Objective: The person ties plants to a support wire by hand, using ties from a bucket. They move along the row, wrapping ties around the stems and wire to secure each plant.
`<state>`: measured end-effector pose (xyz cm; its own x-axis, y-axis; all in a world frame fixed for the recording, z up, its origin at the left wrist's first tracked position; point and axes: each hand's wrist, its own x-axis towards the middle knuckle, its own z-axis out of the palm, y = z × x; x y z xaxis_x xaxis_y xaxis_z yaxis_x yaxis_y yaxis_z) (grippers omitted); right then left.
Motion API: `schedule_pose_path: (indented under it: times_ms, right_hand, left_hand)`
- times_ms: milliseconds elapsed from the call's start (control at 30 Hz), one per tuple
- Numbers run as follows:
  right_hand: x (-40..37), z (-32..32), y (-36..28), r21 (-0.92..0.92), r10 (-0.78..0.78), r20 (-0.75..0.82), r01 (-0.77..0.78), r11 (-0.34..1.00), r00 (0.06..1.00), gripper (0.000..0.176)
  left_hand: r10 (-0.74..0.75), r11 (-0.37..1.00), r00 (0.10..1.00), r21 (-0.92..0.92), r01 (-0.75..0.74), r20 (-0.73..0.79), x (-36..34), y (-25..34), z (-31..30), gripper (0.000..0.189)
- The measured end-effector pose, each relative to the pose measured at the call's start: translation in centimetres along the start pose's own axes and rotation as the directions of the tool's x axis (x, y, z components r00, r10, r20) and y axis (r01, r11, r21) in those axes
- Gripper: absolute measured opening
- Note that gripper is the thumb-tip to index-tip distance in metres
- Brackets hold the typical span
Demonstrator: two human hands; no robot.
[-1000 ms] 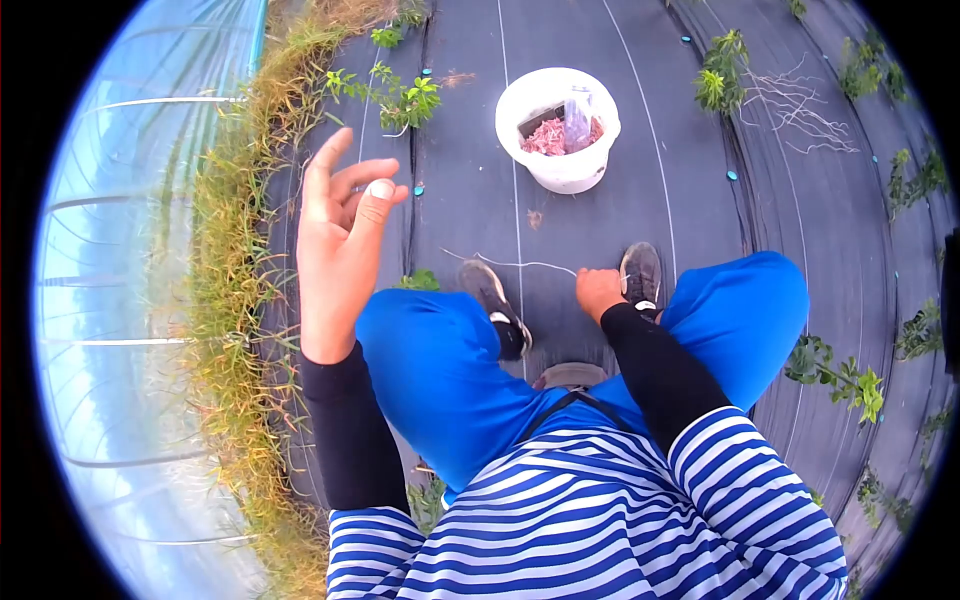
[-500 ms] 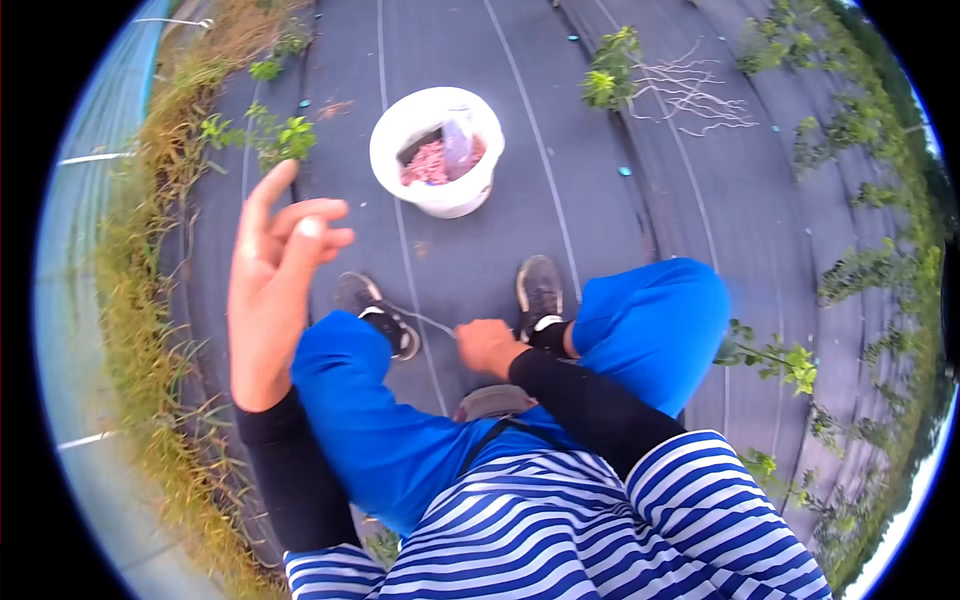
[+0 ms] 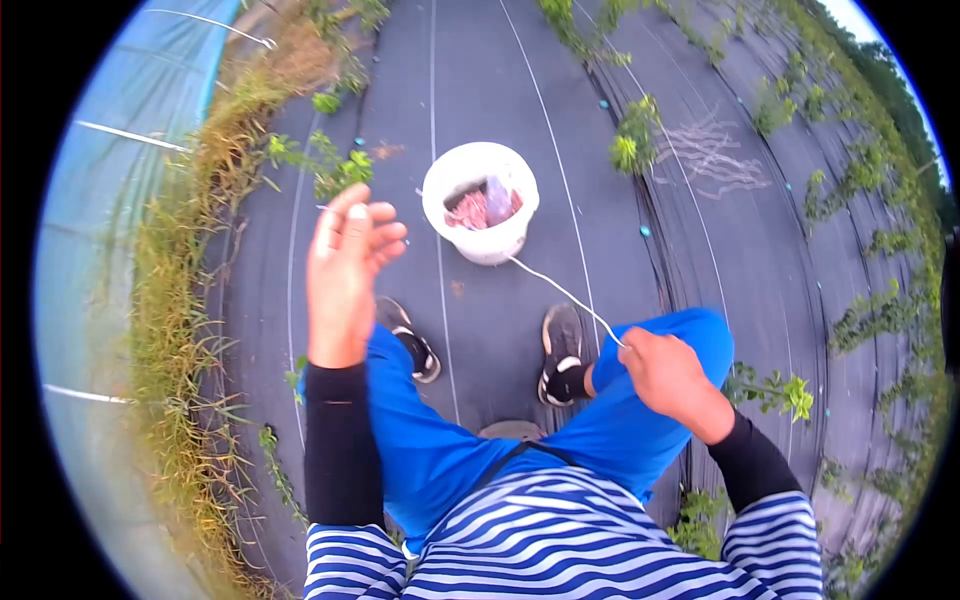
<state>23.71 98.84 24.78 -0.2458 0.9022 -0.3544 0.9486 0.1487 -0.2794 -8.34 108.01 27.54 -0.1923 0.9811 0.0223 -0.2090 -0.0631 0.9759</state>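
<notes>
My right hand (image 3: 665, 375) is closed around one end of a thin white cord (image 3: 565, 292), over my right knee. From there the cord curves up and left to the base of a white bucket (image 3: 480, 240), overlapping its lower edge in this view. Small pinkish pieces (image 3: 467, 212) and a clear plastic bag (image 3: 498, 200) lie inside the bucket. My left hand (image 3: 345, 275) is raised left of the bucket, fingers stretched and slightly bent, near a leafy young plant (image 3: 335, 170).
Dark ground fabric (image 3: 490, 90) with pale lines runs ahead. A bundle of pale cords (image 3: 710, 155) lies at the right, near a green plant (image 3: 635, 140). Rows of plants (image 3: 860, 320) stand farther right. Dry grass (image 3: 175, 300) borders a bluish plastic sheet (image 3: 110, 260) at left.
My right hand has moved right from between my legs to my right knee, drawing the cord with it. My left hand has shifted right and its fingers have straightened. The view has shifted.
</notes>
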Motion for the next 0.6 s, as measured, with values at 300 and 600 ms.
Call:
schedule_pose_path:
  times_ms: [300,600]
  right_hand:
    - [-1.8,3.8,-4.9,0.577,-0.114,-0.202,0.212,0.789,0.973,0.02]
    - [-1.3,5.6,-7.5,0.869,-0.096,-0.087,0.123,0.48,0.992,0.017]
  left_hand:
    - [-0.379,0.656,0.912,-0.649,0.384,0.157,-5.1,-7.2,6.5,0.029]
    - [-0.147,0.776,0.984,-0.628,0.053,-0.1,-3.6,-3.5,4.8,0.021]
